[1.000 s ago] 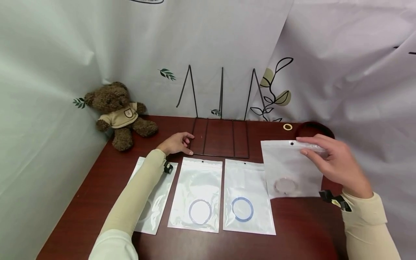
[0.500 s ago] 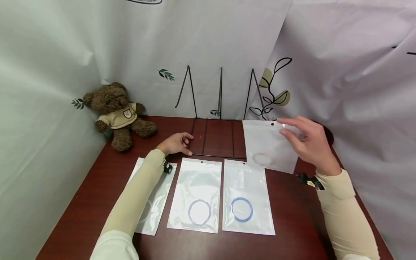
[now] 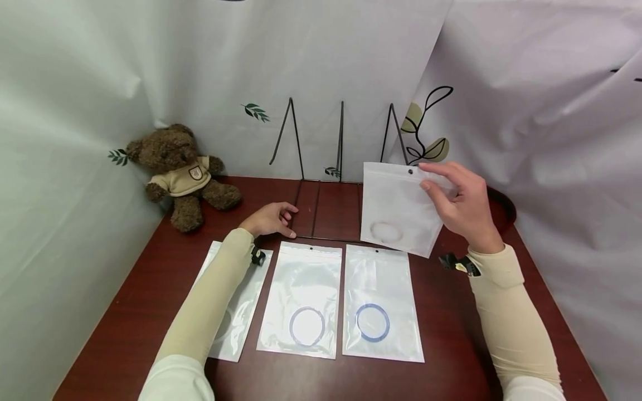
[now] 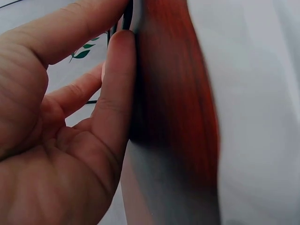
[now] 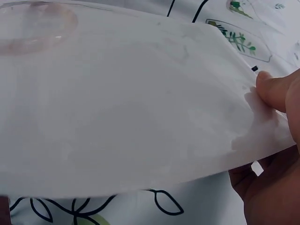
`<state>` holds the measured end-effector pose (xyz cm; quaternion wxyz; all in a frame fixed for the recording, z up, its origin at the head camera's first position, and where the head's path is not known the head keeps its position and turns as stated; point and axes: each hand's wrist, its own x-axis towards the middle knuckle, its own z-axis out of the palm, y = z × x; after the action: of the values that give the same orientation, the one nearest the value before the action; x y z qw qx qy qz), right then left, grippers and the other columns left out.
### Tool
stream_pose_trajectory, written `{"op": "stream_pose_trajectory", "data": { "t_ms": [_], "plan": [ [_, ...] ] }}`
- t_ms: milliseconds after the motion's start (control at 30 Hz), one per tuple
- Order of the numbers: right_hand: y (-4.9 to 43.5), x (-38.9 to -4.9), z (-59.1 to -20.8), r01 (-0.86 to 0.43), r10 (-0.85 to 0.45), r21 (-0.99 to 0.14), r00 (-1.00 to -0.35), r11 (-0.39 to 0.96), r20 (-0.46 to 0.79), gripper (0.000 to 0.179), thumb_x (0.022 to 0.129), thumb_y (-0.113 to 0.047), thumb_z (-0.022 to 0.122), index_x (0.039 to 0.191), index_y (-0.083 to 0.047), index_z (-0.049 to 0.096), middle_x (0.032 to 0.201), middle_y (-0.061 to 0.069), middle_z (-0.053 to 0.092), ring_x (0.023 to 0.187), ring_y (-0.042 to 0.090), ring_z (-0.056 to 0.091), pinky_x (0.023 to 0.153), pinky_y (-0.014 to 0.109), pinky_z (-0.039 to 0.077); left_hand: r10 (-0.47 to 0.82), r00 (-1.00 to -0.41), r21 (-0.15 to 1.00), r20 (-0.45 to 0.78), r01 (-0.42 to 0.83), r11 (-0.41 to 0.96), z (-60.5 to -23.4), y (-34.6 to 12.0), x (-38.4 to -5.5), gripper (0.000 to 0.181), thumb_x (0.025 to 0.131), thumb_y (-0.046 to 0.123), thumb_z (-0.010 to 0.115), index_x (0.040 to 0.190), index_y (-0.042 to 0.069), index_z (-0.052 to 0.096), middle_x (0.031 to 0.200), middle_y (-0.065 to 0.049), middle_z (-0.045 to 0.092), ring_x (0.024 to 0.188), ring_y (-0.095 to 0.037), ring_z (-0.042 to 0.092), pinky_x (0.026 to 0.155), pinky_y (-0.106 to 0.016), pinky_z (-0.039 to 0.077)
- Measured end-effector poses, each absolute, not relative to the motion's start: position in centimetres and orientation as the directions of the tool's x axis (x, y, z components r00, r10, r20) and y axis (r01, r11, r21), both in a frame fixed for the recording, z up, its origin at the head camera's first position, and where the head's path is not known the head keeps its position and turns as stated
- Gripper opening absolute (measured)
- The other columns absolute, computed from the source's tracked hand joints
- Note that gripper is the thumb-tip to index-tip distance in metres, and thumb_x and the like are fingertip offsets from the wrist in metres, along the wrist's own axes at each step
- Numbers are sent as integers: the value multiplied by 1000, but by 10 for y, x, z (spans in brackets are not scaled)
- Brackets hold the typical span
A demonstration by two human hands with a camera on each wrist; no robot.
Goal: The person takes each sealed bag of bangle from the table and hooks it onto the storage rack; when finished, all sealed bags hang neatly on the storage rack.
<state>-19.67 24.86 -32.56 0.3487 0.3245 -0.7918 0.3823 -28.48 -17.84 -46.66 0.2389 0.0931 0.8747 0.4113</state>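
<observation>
Dark red tabletop point(image 3: 453, 317), one teddy bear point(image 3: 175, 161) at the back left, three bags point(image 3: 303, 289) lying before one wire rack point(image 3: 341, 142)! Left fingers and thumb, left hand point(image 3: 269, 219), curl on the rack's near-left corner; right hand point(image 3: 463, 201) pinches a fourth bag point(image 3: 393, 197) up before its right side, one ring point(image 3: 386, 223) inside

A dark red-brown wooden counter point(image 3: 446, 323) carries a seated teddy bear point(image 3: 183, 178) at back left, a black wire rack point(image 3: 340, 161) at back middle, three flat pouches point(image 3: 308, 278) side by side nearer the front, and a partly hidden dark, rounded item point(image 3: 509, 209) at back right.
</observation>
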Motion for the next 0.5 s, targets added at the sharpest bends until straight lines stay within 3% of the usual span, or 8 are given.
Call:
{"op": "stream_pose_trajectory", "data": {
  "t_ms": [200, 333, 500],
  "plan": [
    [246, -210, -331, -767, -186, -427, -564, 478, 805, 38, 83, 6, 75, 118, -8, 75, 87, 14, 70, 71, 1, 48, 64, 18, 33, 367, -862, 761, -348, -31, 648, -465, -179, -284, 73, 73, 14, 90, 137, 17, 56, 112, -8, 52, 97, -22, 50, 85, -33, 45],
    [243, -228, -335, -753, -141, -463, -580, 467, 802, 35, 84, 4, 76, 117, -8, 75, 101, 17, 74, 89, -1, 61, 80, 15, 44, 362, -866, 758, -345, -29, 652, -465, -179, -285, 72, 73, 13, 90, 136, 17, 56, 112, -8, 52, 97, -22, 50, 84, -33, 45],
    [238, -251, -340, -730, -64, -502, -593, 464, 803, 34, 84, 4, 76, 116, -9, 75, 108, 18, 74, 99, 0, 64, 91, 17, 47, 362, -869, 751, -336, -16, 660, -467, -178, -286, 72, 72, 14, 91, 135, 18, 56, 112, -7, 53, 97, -22, 51, 84, -33, 46]
  ]
}}
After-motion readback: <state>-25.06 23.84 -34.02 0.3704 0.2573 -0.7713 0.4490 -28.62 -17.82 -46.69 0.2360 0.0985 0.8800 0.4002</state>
